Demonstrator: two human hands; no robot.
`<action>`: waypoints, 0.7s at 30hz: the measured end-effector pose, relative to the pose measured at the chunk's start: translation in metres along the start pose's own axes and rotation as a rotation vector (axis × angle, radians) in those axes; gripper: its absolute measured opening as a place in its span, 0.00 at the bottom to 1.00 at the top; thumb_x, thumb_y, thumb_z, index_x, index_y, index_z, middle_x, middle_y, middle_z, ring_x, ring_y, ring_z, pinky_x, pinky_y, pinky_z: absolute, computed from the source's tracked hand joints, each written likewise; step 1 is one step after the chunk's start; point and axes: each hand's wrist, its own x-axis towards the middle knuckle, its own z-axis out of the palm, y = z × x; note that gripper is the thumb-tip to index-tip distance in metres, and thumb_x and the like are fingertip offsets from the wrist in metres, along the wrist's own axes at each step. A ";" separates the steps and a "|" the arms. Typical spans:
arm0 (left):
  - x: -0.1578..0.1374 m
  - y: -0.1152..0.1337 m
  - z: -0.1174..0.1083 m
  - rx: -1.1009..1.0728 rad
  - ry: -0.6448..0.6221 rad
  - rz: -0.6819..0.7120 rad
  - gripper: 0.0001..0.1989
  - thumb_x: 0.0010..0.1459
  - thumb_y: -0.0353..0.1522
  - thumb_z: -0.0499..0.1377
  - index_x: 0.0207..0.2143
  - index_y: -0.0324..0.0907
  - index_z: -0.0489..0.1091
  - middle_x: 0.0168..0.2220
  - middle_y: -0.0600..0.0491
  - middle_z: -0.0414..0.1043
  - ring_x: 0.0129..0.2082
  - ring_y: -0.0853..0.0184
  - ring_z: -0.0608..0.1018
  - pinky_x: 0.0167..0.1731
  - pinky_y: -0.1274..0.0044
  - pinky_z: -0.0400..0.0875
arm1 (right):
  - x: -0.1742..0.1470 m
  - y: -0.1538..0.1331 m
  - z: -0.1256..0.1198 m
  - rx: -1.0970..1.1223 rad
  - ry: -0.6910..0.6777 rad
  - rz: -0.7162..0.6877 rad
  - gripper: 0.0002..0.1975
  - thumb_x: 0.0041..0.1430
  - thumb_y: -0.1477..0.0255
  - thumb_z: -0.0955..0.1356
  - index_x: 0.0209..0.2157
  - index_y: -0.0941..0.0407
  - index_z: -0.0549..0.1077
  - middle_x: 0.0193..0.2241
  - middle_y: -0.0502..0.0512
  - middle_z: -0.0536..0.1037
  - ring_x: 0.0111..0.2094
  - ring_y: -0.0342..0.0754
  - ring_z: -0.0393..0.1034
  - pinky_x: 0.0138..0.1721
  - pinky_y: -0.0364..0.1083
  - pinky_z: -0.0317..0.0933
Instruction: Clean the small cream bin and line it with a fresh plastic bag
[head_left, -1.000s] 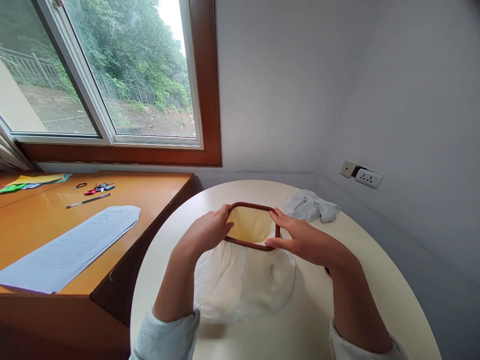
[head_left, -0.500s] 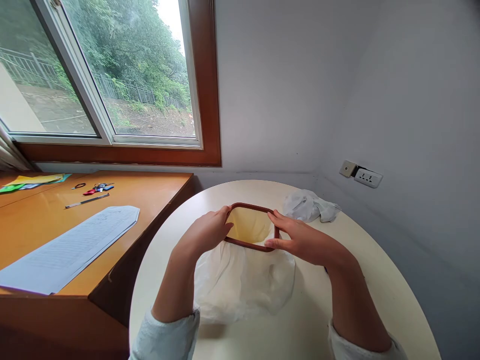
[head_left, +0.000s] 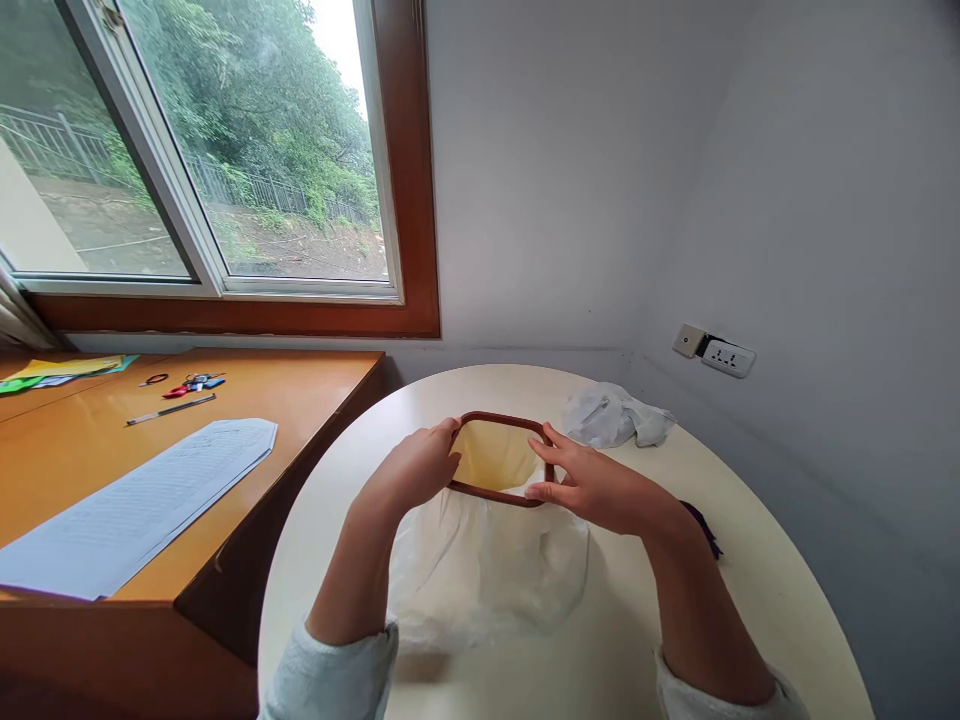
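Both hands have barely moved: left hand (head_left: 409, 468) and right hand (head_left: 592, 485) fingers pinch the stiff, light brown frame (head_left: 501, 494) sides; thin plastic bag (head_left: 487, 565) hangs floppy below it.

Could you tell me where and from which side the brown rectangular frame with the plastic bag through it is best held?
Probably by its two short sides: the left hand and right hand each clasp one there. The brown frame lies open upward, plastic bag draped toward the person.

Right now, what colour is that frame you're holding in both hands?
The frame is reddish brown, a rounded rectangle over white fabric; the head view shows it.
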 end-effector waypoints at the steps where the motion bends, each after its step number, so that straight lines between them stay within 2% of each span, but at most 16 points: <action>1: 0.000 0.000 0.000 -0.006 0.007 0.003 0.19 0.55 0.31 0.47 0.50 0.43 0.61 0.36 0.48 0.73 0.34 0.62 0.75 0.27 0.77 0.65 | 0.000 0.000 0.000 -0.003 0.000 -0.005 0.38 0.54 0.51 0.60 0.61 0.55 0.50 0.64 0.60 0.37 0.60 0.57 0.50 0.54 0.50 0.51; 6: 0.000 0.000 -0.001 0.036 0.003 0.008 0.21 0.54 0.30 0.48 0.51 0.42 0.61 0.36 0.47 0.73 0.34 0.62 0.75 0.27 0.78 0.64 | 0.000 0.003 0.001 -0.039 0.003 -0.025 0.39 0.54 0.49 0.60 0.61 0.55 0.50 0.64 0.62 0.38 0.60 0.56 0.50 0.55 0.51 0.50; 11: 0.003 -0.003 0.001 0.036 0.013 0.021 0.23 0.52 0.28 0.48 0.52 0.42 0.61 0.41 0.46 0.73 0.38 0.62 0.75 0.29 0.78 0.64 | -0.004 -0.002 -0.004 -0.050 -0.002 -0.067 0.37 0.54 0.49 0.59 0.61 0.55 0.53 0.64 0.62 0.40 0.58 0.55 0.56 0.54 0.50 0.52; 13: 0.003 -0.003 0.001 0.036 0.018 0.020 0.23 0.53 0.29 0.47 0.52 0.41 0.61 0.42 0.44 0.72 0.38 0.59 0.75 0.31 0.76 0.65 | -0.007 -0.004 -0.005 -0.048 0.009 -0.090 0.39 0.53 0.49 0.60 0.61 0.55 0.51 0.64 0.61 0.43 0.59 0.56 0.53 0.54 0.50 0.51; 16: -0.002 -0.001 0.002 0.030 0.023 0.040 0.23 0.57 0.32 0.43 0.56 0.40 0.58 0.45 0.41 0.71 0.43 0.57 0.74 0.36 0.72 0.66 | -0.014 0.004 -0.004 -0.011 0.137 -0.148 0.40 0.54 0.49 0.60 0.62 0.54 0.47 0.63 0.57 0.48 0.62 0.52 0.45 0.58 0.48 0.45; 18: -0.009 -0.001 0.005 -0.049 0.030 0.073 0.25 0.60 0.36 0.40 0.59 0.40 0.53 0.52 0.41 0.66 0.51 0.57 0.70 0.43 0.71 0.64 | -0.020 0.021 0.002 0.017 0.273 -0.158 0.36 0.57 0.50 0.56 0.62 0.54 0.47 0.63 0.55 0.49 0.63 0.48 0.43 0.59 0.47 0.42; 21: -0.025 -0.005 0.010 -0.316 0.038 0.043 0.32 0.61 0.46 0.38 0.62 0.38 0.43 0.59 0.40 0.57 0.58 0.58 0.62 0.51 0.70 0.60 | -0.031 0.064 0.019 -0.058 0.385 0.006 0.31 0.61 0.54 0.52 0.61 0.56 0.51 0.62 0.57 0.52 0.62 0.48 0.45 0.59 0.48 0.42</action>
